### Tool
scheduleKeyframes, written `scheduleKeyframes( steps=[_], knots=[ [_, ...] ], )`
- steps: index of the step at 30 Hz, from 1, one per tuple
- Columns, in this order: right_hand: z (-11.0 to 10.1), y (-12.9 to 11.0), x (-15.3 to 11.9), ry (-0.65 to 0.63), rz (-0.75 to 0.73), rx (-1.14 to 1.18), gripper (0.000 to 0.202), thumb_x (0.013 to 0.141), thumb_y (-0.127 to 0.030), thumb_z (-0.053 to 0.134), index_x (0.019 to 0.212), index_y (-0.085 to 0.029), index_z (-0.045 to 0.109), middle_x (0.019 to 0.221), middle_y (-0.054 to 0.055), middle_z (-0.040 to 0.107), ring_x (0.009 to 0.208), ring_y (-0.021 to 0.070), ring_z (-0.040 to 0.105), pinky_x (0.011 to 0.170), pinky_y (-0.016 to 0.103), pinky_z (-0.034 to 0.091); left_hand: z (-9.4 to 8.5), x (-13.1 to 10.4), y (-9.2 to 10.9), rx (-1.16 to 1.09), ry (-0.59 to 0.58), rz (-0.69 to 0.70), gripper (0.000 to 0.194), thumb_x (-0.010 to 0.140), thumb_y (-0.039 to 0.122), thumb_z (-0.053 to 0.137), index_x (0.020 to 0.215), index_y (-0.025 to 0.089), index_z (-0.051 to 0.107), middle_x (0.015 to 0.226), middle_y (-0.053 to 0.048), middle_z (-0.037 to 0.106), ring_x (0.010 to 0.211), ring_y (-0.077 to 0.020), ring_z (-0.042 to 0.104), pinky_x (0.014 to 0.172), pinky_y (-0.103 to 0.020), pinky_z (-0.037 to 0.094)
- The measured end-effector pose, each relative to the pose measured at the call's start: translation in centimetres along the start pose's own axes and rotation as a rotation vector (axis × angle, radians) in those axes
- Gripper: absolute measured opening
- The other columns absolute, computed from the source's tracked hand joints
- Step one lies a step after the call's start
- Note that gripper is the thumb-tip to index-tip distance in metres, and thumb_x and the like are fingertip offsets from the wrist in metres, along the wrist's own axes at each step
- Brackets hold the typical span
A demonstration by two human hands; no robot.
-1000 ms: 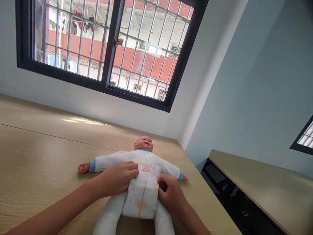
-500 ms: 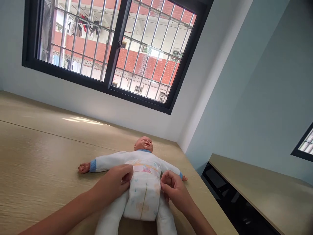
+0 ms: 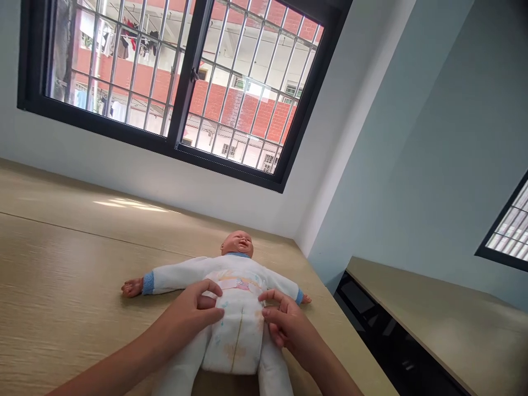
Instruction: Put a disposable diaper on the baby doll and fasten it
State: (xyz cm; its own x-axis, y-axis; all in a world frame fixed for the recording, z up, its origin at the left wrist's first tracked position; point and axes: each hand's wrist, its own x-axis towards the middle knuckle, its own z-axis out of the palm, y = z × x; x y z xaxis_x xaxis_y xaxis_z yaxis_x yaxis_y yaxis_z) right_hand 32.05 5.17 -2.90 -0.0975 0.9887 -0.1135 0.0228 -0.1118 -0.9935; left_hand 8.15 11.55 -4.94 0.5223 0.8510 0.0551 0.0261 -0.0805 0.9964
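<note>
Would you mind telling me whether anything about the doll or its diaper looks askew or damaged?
Nothing stands out. The doll lies flat on its back on the table, arms spread, and the diaper sits centred and intact, with the left hand and right hand at its sides.

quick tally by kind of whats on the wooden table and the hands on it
baby doll: 1
diaper: 1
hands: 2, the left hand and the right hand, fingers on the diaper's sides
total: 4
</note>
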Motion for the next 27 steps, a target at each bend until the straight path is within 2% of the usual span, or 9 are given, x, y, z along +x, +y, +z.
scheduleKeyframes(
  steps=[5,8,10,13,16,18,20,23,27],
  knots=[
    [1.0,0.9,0.5,0.059,-0.028,0.164,0.052,0.063,-0.039,0.078,0.102,-0.018,0.05,0.052,-0.011,0.048,0.035,0.0032,0.038,0.037,0.018,0.009,0.5,-0.4,-0.1,-0.269,-0.06,-0.064,0.039,0.072,0.026,0.066,0.106,0.023,0.048,0.075,0.005,0.063,0.067,-0.0147,0.057,0.065,-0.026,0.04],
    [1.4,1.5,1.0,0.095,-0.055,0.17,0.056,0.06,-0.044,0.08,0.101,-0.019,0.051,0.057,-0.009,0.052,0.035,0.0041,0.042,0.035,0.018,0.009,0.0,0.0,-0.4,-0.283,-0.087,-0.062,0.046,0.072,0.033,0.068,0.112,0.023,0.047,0.086,0.0,0.068,0.08,-0.0198,0.064,0.073,-0.031,0.045],
    [1.4,1.9,1.3,0.115,-0.089,0.115,0.055,0.063,-0.048,0.078,0.101,-0.018,0.053,0.057,-0.009,0.052,0.033,0.0048,0.041,0.034,0.019,0.01,-0.4,0.4,-0.6,-0.16,-0.068,-0.022,0.043,0.074,0.036,0.066,0.112,0.021,0.049,0.078,0.002,0.064,0.075,-0.0193,0.062,0.069,-0.029,0.044],
    [1.0,2.6,1.6,0.167,-0.164,-0.017,0.047,0.073,-0.055,0.071,0.096,-0.016,0.058,0.053,-0.008,0.047,0.031,0.0047,0.034,0.033,0.02,0.012,-0.8,0.6,-0.5,0.244,0.07,0.123,0.027,0.08,0.035,0.061,0.102,0.021,0.057,0.07,0.004,0.056,0.068,-0.0174,0.055,0.064,-0.028,0.039],
    [0.6,3.0,1.7,0.214,-0.301,-0.122,0.04,0.078,-0.054,0.069,0.087,-0.015,0.063,0.058,-0.005,0.048,0.041,0.0045,0.032,0.039,0.02,0.019,-1.0,0.3,0.1,0.577,0.191,0.333,0.017,0.082,0.029,0.059,0.096,0.023,0.065,0.084,-0.001,0.061,0.083,-0.0204,0.057,0.077,-0.031,0.043],
    [0.4,3.1,1.6,0.21,-0.383,-0.201,0.035,0.079,-0.049,0.071,0.087,-0.014,0.067,0.062,-0.004,0.048,0.051,0.0062,0.035,0.047,0.02,0.024,-1.2,0.1,0.5,0.677,0.127,0.479,0.016,0.086,0.026,0.055,0.096,0.025,0.068,0.099,-0.002,0.064,0.096,-0.0213,0.057,0.088,-0.032,0.042],
    [0.4,3.1,1.4,0.195,-0.424,-0.308,0.032,0.079,-0.045,0.072,0.086,-0.014,0.07,0.063,-0.003,0.047,0.057,0.0079,0.035,0.052,0.022,0.025,-1.5,-0.2,0.8,0.734,-0.011,0.55,0.02,0.092,0.028,0.049,0.093,0.027,0.069,0.105,-0.002,0.065,0.1,-0.0202,0.057,0.091,-0.03,0.042],
    [0.2,2.8,1.2,0.161,-0.379,-0.429,0.029,0.078,-0.041,0.073,0.084,-0.013,0.072,0.061,-0.003,0.045,0.057,0.0083,0.033,0.053,0.023,0.023,-2.1,-0.4,0.8,0.762,-0.127,0.488,0.012,0.088,0.035,0.059,0.091,0.026,0.066,0.11,-0.001,0.064,0.102,-0.0197,0.056,0.091,-0.029,0.043],
    [-0.2,2.2,1.0,0.062,-0.247,-0.447,0.028,0.075,-0.037,0.076,0.089,-0.014,0.067,0.059,-0.006,0.039,0.055,0.0077,0.031,0.052,0.023,0.022,-2.2,-0.6,0.8,0.764,-0.137,0.387,0.027,0.071,0.029,0.074,0.094,0.025,0.059,0.116,-0.001,0.06,0.106,-0.022,0.054,0.093,-0.031,0.043]
  ],
)
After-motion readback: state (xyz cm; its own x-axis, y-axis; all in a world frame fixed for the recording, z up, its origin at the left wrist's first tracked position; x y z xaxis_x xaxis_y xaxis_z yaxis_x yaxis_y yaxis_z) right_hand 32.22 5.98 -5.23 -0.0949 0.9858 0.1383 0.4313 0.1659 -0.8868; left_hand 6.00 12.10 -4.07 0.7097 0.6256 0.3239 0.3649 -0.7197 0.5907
